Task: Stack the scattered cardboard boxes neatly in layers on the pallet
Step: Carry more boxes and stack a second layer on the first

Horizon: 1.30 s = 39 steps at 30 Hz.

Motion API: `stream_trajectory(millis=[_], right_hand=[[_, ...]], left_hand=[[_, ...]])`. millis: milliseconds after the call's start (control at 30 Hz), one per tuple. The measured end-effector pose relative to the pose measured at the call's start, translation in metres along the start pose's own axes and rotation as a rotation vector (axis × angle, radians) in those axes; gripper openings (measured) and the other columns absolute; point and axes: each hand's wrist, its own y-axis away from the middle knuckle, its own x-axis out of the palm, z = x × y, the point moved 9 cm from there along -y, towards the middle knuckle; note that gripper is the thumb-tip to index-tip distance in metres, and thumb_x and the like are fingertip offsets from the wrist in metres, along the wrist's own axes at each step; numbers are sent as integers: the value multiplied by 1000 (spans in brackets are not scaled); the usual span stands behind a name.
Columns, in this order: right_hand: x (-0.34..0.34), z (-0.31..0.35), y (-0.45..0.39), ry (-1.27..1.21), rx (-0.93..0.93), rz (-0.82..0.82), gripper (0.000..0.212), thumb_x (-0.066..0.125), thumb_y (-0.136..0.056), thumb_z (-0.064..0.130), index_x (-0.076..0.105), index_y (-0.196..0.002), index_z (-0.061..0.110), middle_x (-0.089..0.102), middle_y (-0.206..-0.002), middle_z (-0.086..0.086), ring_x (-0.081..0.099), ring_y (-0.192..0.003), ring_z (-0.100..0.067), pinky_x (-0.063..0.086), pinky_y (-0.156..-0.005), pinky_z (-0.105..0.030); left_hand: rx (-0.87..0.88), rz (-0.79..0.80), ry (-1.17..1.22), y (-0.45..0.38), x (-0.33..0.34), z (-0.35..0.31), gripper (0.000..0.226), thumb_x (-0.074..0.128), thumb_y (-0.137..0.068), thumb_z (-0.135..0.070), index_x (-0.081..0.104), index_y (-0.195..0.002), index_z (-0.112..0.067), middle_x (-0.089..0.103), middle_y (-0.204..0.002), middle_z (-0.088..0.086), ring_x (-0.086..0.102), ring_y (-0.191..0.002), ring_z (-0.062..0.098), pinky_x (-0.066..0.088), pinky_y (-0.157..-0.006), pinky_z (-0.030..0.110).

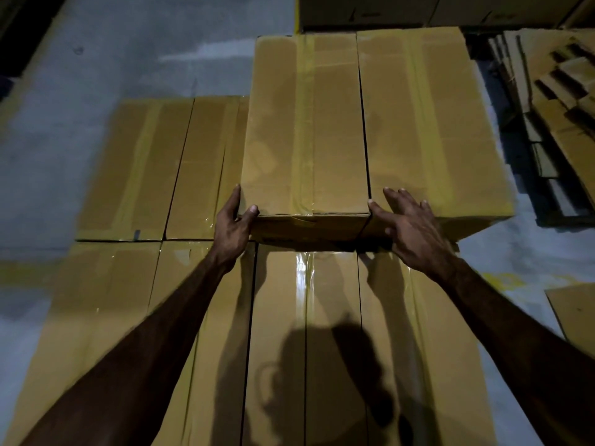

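The taped cardboard box (306, 123) is sitting on the upper layer, resting on the boxes below and pressed flush against a second upper-layer box (428, 123) on its right, with only a thin dark seam showing between them. The left hand (233, 222) is gripping the near left corner, thumb hooked over the top edge and fingers wrapping the side, likely to steer the box square. The right hand (409, 223) is lying flat with fingers spread across the neighbouring box's near edge, thumb reaching to the seam, probably steadying that box while the two near faces are being lined up. Underneath, the lower layer of boxes (306, 333) is running in tight rows towards the camera, and two more lower boxes (161, 165) are lying exposed to the left, where the upper layer looks unfinished. The pallet itself is hidden beneath the stack. Beyond, grey concrete floor (128, 43) is showing, with flattened cardboard and wooden slats (553, 107) piled at the right. Clear packing tape is glinting along each box's centre; no brand, label or legible writing is showing anywhere.
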Motion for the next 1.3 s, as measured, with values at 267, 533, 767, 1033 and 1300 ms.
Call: stream_trajectory(millis=[267,533,767,1033,1300], right_hand=[[3,2,0,47,-16,38,81,60,-99,14,20,-166,34,2,-175,-11,-1,-161,-36,8,-124,-65],[10,3,3,41,-22,60,91,63,-98,18,7,-168,31,-7,-175,-7,-5,-161,-30,3,-127,-58],[11,0,2,69,-8,94,97,66,-96,16,2,-168,25,-10,-175,-3,-6,-162,-26,3,-127,-53],[6,-4,-1,-48,37,32,83,65,-96,19,21,-166,30,9,-174,3,8,-161,-24,12,-127,-54],[-46,-5,-38,-64,126,-274,19,64,-98,25,72,-116,25,68,-111,1,61,-97,-18,53,-85,-35]], left_hand=[[25,-27,8,1,1,-8,85,68,-97,-51,28,-165,-21,39,-165,-9,41,-151,24,40,-120,59],[25,-21,-3,-8,0,9,83,69,-96,-60,34,-164,-27,43,-165,-2,43,-150,27,42,-118,60],[21,18,-66,-16,-3,15,84,71,-94,-61,35,-163,-30,43,-165,-2,41,-152,24,42,-118,60],[10,75,-199,-19,1,-23,90,73,-97,-38,20,-168,-21,34,-169,0,36,-153,23,40,-121,49],[82,95,-384,-62,12,-64,71,66,-90,-45,43,-150,-15,65,-136,0,66,-118,25,59,-94,40]])
